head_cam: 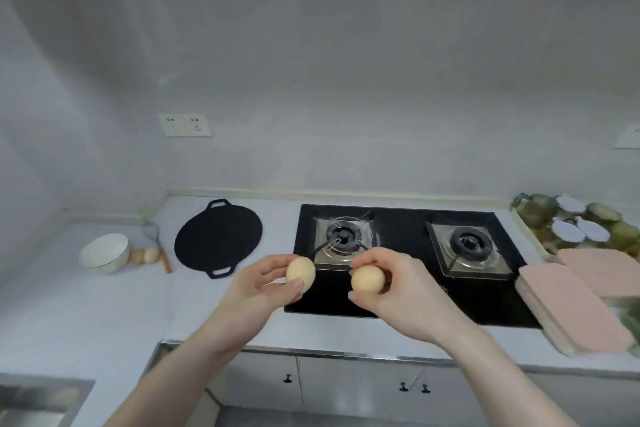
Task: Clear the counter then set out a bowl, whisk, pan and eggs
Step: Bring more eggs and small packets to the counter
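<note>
My left hand (266, 284) pinches a tan egg (300, 273) above the front left corner of the black gas stove (405, 302). My right hand (391, 291) grips a second egg (367, 280) just to the right of it. On the white counter (114, 305) at the far left stands a white bowl (104, 253). Two more eggs (145, 255) lie beside the bowl, against a whisk (157, 243) with a wooden handle. A flat black pan (218, 242) with two loop handles lies between the whisk and the stove.
The stove has two burners (467, 246). At the far right a tray (526, 229) holds several glass jars, with pink boards (575, 305) in front of it. A steel sink (38, 402) shows at the bottom left. White cabinet doors (346, 385) run below the counter edge.
</note>
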`<action>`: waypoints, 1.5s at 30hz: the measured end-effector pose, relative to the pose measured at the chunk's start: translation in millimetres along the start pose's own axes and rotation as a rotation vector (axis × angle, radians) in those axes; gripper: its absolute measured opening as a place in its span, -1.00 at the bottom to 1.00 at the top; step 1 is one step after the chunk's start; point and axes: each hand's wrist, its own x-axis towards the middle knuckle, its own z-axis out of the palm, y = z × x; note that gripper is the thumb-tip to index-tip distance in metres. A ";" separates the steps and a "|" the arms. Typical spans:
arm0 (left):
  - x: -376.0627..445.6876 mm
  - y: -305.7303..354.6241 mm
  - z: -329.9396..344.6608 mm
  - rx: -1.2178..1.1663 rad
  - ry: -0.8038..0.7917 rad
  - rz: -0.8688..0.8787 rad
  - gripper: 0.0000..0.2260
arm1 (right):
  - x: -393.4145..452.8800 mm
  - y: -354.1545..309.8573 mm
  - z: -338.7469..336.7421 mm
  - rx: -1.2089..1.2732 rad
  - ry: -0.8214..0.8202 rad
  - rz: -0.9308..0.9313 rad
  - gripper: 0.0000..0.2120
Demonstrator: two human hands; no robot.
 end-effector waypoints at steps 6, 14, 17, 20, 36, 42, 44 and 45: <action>-30.7 -12.5 -38.7 -0.070 0.198 -0.007 -0.63 | 35.0 -38.1 29.1 -0.036 -0.159 -0.107 -0.70; -79.6 -31.4 -82.7 -0.101 0.501 -0.060 -0.72 | 71.6 -75.1 81.0 -0.010 -0.369 -0.238 -0.66; -93.0 -43.8 -89.6 -0.119 0.589 -0.073 -0.75 | 80.7 -76.2 103.3 0.001 -0.448 -0.261 -0.65; -106.8 -56.4 -95.0 -0.132 0.649 -0.079 -0.71 | 83.2 -74.3 125.7 0.008 -0.517 -0.264 -0.65; -44.5 -94.9 -216.5 -0.181 0.721 -0.140 -0.67 | 167.5 -116.0 204.7 -0.038 -0.582 -0.232 -0.67; -7.5 -113.7 -291.7 -0.191 0.736 -0.161 -0.68 | 216.9 -153.0 268.2 -0.066 -0.563 -0.222 -0.65; -0.1 -121.6 -312.5 -0.166 0.725 -0.194 -0.70 | 227.3 -162.6 287.5 -0.064 -0.567 -0.199 -0.62; 5.8 -128.7 -329.7 -0.155 0.707 -0.208 -0.71 | 236.3 -168.9 303.2 -0.060 -0.563 -0.185 -0.60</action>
